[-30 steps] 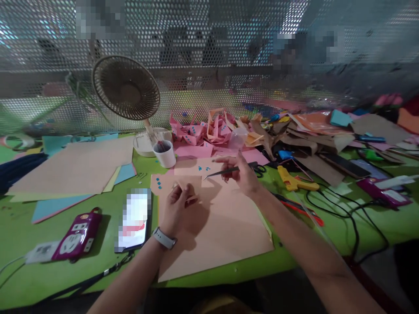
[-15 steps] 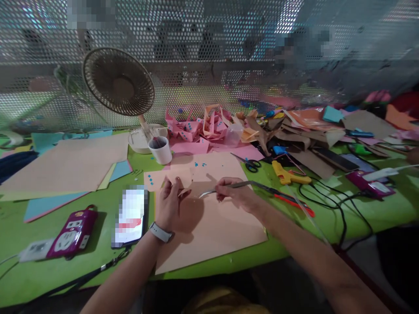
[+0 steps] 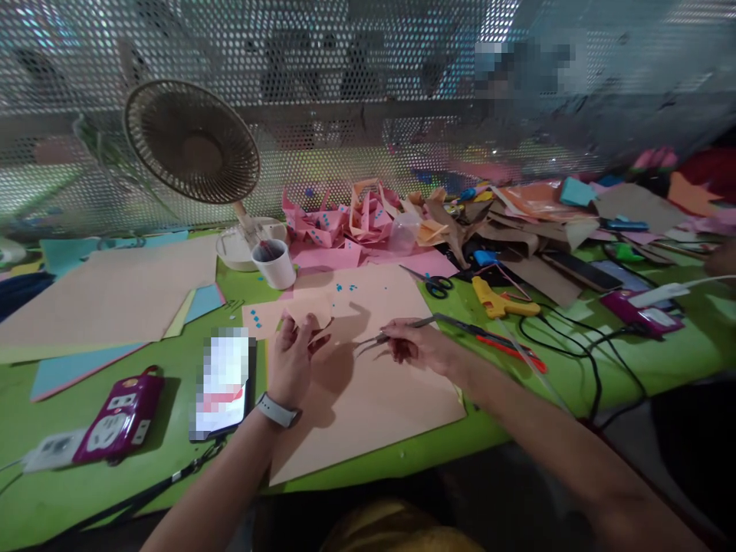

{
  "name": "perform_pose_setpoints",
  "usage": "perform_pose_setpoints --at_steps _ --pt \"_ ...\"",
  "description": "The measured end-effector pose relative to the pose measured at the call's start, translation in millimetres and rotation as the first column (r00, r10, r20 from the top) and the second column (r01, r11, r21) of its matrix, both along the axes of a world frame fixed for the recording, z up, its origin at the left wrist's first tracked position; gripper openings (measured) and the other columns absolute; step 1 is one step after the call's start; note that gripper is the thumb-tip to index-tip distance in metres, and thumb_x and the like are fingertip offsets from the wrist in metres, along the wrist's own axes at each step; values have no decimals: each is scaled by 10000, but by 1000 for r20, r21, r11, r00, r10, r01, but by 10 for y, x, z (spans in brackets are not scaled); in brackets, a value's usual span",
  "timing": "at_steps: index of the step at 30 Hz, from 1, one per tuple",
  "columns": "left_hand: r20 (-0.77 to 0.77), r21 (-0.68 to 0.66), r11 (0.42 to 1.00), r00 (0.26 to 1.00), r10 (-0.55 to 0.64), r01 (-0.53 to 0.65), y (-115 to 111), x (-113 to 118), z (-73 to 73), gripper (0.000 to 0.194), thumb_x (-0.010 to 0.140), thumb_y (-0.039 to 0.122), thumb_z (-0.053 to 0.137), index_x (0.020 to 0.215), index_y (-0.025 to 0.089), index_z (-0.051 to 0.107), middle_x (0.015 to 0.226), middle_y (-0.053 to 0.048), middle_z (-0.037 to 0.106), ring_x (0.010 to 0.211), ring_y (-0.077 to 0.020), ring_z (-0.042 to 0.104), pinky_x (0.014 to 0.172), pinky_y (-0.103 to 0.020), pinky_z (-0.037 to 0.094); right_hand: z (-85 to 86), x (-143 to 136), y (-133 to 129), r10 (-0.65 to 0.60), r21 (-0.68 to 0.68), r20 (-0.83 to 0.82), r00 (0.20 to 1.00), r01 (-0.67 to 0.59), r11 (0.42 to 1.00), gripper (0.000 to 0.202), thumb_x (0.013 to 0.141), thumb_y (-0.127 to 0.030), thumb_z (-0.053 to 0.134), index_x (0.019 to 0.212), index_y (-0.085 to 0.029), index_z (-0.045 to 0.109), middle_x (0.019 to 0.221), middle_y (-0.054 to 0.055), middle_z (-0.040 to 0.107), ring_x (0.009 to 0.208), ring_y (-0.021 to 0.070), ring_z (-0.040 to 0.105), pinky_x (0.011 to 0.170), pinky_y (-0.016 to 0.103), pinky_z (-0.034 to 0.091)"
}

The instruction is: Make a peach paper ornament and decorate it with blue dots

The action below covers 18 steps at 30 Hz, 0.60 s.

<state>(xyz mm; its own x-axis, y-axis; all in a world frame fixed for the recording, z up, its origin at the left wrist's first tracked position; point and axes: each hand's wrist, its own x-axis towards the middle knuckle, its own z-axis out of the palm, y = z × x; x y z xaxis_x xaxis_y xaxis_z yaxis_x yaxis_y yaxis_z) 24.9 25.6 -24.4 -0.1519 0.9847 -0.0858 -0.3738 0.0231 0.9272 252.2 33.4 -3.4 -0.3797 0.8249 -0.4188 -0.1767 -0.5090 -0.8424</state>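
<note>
My left hand [image 3: 292, 362] is closed on a small piece of peach paper [image 3: 315, 306], raised over a large peach sheet [image 3: 368, 414]. In my right hand [image 3: 425, 346] is a pair of metal tweezers [image 3: 372, 339], gripped mid-length with the thin tips pointing left, a short way from my left fingers. The tips look slightly apart; whether anything tiny sits between them cannot be made out. A peach paper strip with blue squares [image 3: 256, 319] lies left of my left fingers. More small blue pieces [image 3: 346, 288] are scattered at the sheet's far part.
Beyond the sheet are black scissors [image 3: 438, 287], a white cup [image 3: 274, 265], a fan [image 3: 195, 146] and folded pink papers [image 3: 327, 222]. A yellow glue gun [image 3: 500, 300] and orange cutter [image 3: 511, 349] lie right, with cables. Left are a phone [image 3: 221, 383] and purple power strip [image 3: 120, 418].
My right hand has drawn the tweezers slightly right, away from my left fingers, and their tips look more spread. The held paper is tilted up a little more. The view has shifted slightly.
</note>
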Motion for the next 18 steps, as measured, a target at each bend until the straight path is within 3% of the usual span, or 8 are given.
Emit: perform_pose_setpoints --at_steps 3,7,11,18 --pt "-12 11 1000 1000 -24 24 -11 6 7 342 808 424 704 1079 241 604 1131 -43 659 1019 -192 678 753 -259 568 -18 45 -10 -77 -127 -31 997 72 989 161 694 -273 771 754 -148 689 604 -5 658 515 86 604 530 190 488" --pt "-17 3 999 999 -33 33 -12 4 9 362 805 416 707 1107 243 605 1140 -49 662 1022 -199 677 742 -255 570 -31 82 -57 -133 -175 -70 989 119 977 133 773 -186 678 894 -143 714 744 43 723 620 111 660 630 225 532" --pt "-16 -7 999 999 -42 42 -13 6 18 355 806 410 705 1108 251 609 1158 -45 653 1032 -200 672 742 -252 568 -49 143 -140 -188 -169 -110 976 168 971 126 816 -162 600 867 -145 714 897 87 755 719 130 686 695 248 542" --pt "11 -43 998 999 -40 41 -16 21 2 324 786 415 722 1030 220 634 1079 -41 650 964 -174 664 752 -263 569 3 223 -225 -201 -204 -101 974 177 963 173 866 -178 547 856 -131 714 896 95 761 701 128 687 659 232 539"
